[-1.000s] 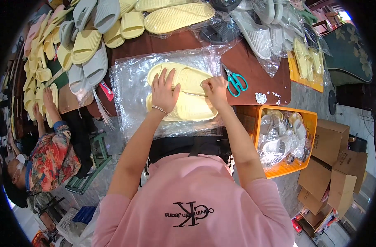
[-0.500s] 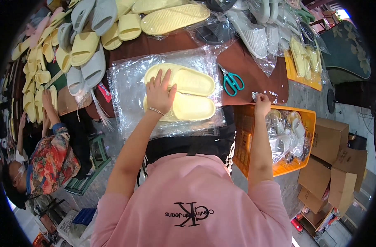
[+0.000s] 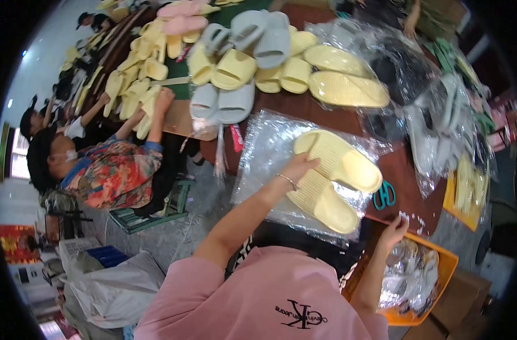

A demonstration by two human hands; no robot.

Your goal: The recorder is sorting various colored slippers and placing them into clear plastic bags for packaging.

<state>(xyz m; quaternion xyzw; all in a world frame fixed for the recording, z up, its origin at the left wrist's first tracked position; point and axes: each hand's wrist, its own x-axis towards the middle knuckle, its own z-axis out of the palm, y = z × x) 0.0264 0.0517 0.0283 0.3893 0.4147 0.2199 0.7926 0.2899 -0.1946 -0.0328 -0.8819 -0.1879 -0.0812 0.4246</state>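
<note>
A pair of pale yellow slippers [image 3: 357,170] lies side by side on a clear plastic bag [image 3: 262,147], heels toward my left. My left hand [image 3: 298,170], with a bracelet at the wrist, is at their heel ends where the two soles meet. Its fingers are bent together on the inner edges of the soles. At the table's near right edge, my right hand [image 3: 392,231] has thumb and fingers pinched beside small white bits [image 3: 419,222]; what is between the fingertips is too small to make out. Teal-handled scissors [image 3: 385,195] lie between the slippers and that hand.
Below my right arm stands an orange crate [image 3: 442,277] of bagged footwear. Grey slippers [image 3: 236,102] and yellow ones crowd the table's far left; bagged pairs [image 3: 349,89] cover its far side. A co-worker in a floral top [image 3: 114,178] handles yellow slippers at left.
The view has swung to the left, so everything appears turned and shifted right. My left hand has gone from lying spread over the far slipper to bent fingers between the pair. My right hand stays by the white bits.
</note>
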